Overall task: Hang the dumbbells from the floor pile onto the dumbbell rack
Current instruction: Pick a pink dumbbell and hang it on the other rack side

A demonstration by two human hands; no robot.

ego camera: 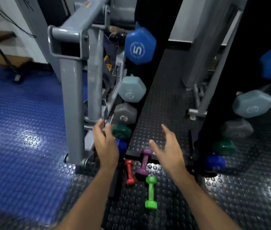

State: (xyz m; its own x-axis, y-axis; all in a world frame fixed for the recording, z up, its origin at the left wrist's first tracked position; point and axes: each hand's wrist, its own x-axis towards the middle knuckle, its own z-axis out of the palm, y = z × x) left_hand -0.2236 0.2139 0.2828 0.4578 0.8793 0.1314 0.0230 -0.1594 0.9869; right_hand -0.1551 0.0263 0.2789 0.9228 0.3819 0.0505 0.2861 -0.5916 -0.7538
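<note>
Three small dumbbells lie on the studded black floor: a red one (129,172), a purple one (144,161) and a green one (151,192). Just behind them stands the dumbbell rack (148,90), a dark upright with a blue 5 dumbbell (139,45), a pale blue one (132,89), a grey one (125,113), a dark green one (121,130) and a small blue one (122,145) hanging down its left side. My left hand (104,145) hovers empty, fingers relaxed, beside the green hung dumbbell. My right hand (168,148) is spread open above the purple dumbbell, holding nothing.
A grey metal machine frame (72,100) stands close on the left, its foot near my left wrist. A mirror (241,113) on the right repeats the rack and hung dumbbells. Blue studded matting (18,123) covers the floor to the left.
</note>
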